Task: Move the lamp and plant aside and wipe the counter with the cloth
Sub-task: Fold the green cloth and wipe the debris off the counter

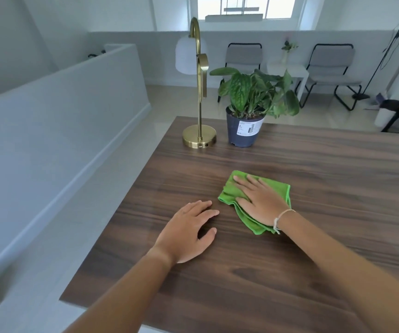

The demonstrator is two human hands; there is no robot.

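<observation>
A folded green cloth point(275, 188) lies on the dark wooden counter point(325, 248), and my right hand point(258, 200) presses flat on top of it with fingers spread. To its left my left hand point(189, 233) rests palm down on the bare wood, holding nothing. At the counter's far left corner stands a brass lamp point(199, 137) with a white shade. Right beside the lamp, a leafy green plant point(253, 92) sits in a dark plastic pot point(243, 133).
The counter's left edge runs diagonally from the lamp toward me, with pale floor and a low white wall point(61, 97) beyond it. Behind the counter stand two grey chairs point(330, 66), a small white table and black stands at the far right.
</observation>
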